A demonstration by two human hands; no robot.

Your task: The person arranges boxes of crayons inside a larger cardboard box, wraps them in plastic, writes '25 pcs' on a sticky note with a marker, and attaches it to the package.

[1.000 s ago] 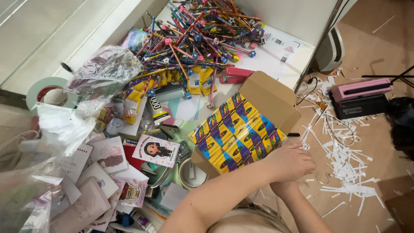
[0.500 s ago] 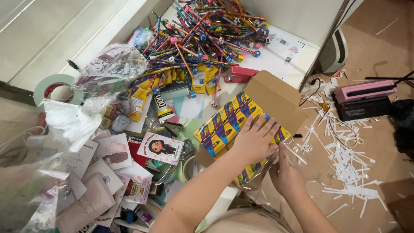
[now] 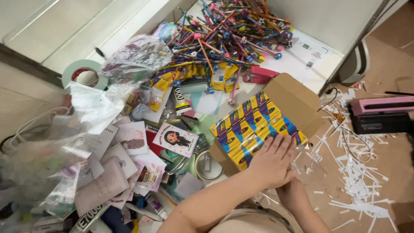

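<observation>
- Roll of pale green tape (image 3: 82,71) at far left, beside a crumpled clear plastic bag (image 3: 140,54)
- Cartoon-girl card (image 3: 176,139) amid scattered papers, near a tube of glue (image 3: 180,98)
- Heap of coloured pencils (image 3: 228,32) at top
- Open cardboard box (image 3: 297,101) packed with yellow crayon packs (image 3: 254,127), centre
- Left hand (image 3: 271,162) flat and spread on packs, gripping nothing
- Right hand (image 3: 293,194) mostly hidden below; grip impossible to tell
- White paper strips (image 3: 362,181) littering floor at right

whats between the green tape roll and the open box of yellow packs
In the head view, between the green tape roll and the cardboard box lie a crumpled clear plastic bag, loose yellow packs and a black-and-white glue tube.
</observation>
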